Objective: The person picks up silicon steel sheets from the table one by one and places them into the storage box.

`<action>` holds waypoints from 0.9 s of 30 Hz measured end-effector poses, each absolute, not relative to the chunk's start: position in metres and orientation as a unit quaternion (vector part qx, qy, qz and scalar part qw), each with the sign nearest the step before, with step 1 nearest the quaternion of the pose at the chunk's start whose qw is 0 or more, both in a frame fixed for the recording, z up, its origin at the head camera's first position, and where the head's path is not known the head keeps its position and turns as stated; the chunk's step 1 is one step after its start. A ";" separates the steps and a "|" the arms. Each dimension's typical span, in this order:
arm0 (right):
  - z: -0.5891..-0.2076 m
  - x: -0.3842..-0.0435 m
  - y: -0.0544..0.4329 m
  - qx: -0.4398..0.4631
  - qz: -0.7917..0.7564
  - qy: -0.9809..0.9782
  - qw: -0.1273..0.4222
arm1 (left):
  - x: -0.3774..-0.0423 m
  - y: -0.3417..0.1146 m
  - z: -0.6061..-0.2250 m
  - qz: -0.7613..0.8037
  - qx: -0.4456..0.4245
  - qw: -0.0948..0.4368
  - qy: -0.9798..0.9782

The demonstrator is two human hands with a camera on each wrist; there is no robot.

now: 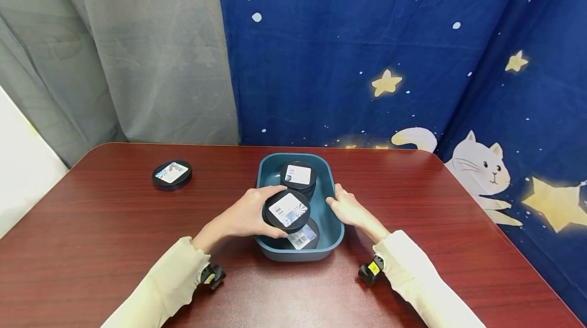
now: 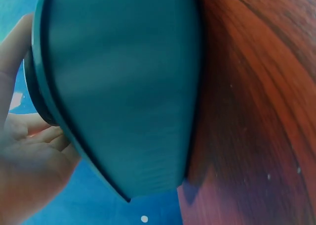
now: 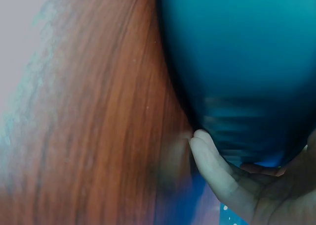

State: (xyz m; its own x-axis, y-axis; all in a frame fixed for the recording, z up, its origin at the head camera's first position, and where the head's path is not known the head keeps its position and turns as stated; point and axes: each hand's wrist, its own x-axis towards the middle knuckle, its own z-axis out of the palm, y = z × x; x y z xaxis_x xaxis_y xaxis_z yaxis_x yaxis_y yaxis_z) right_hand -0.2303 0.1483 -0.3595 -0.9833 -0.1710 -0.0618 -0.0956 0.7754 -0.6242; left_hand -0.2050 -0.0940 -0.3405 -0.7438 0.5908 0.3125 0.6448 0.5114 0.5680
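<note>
A teal plastic bin [image 1: 338, 234] with rounded corners stands on the table. My left hand [image 1: 245, 213] grips a flat round black container [image 1: 270, 223] by its sides, thumb at the near edge and fingers at the far edge, over the bin's left rim. Its top carries a white barcode label. Inside the bin, a stack of similar black containers [image 1: 313, 178] sits at the far end, and another black container [image 1: 314, 226] lies at the near end, partly hidden by the held one. At the bin's right side, my right hand [image 1: 350, 211] holds the rim, thumb over it and fingers against the outer wall [image 3: 237, 81].
One more labelled black container [image 1: 171, 175] lies at the table's back left. Around the bin spreads the reddish-brown wooden table [image 1: 114, 246]. Behind it hang a grey curtain [image 1: 160, 63] and a blue curtain [image 1: 312, 63] with stars.
</note>
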 end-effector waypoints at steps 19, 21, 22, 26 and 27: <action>-0.359 -0.230 0.148 -0.077 -0.321 0.943 0.050 | -0.206 -0.078 -0.342 -0.272 -0.388 0.015 -0.880; -0.359 -0.230 0.148 -0.077 -0.321 0.943 0.051 | -0.205 -0.077 -0.342 -0.267 -0.391 0.015 -0.881; -0.359 -0.230 0.148 -0.077 -0.321 0.943 0.052 | -0.205 -0.077 -0.342 -0.265 -0.392 0.014 -0.881; -0.359 -0.229 0.148 -0.072 -0.323 0.942 0.053 | -0.205 -0.076 -0.342 -0.255 -0.395 0.004 -0.883; -0.359 -0.229 0.149 -0.073 -0.321 0.943 0.053 | -0.205 -0.075 -0.342 -0.253 -0.395 0.000 -0.883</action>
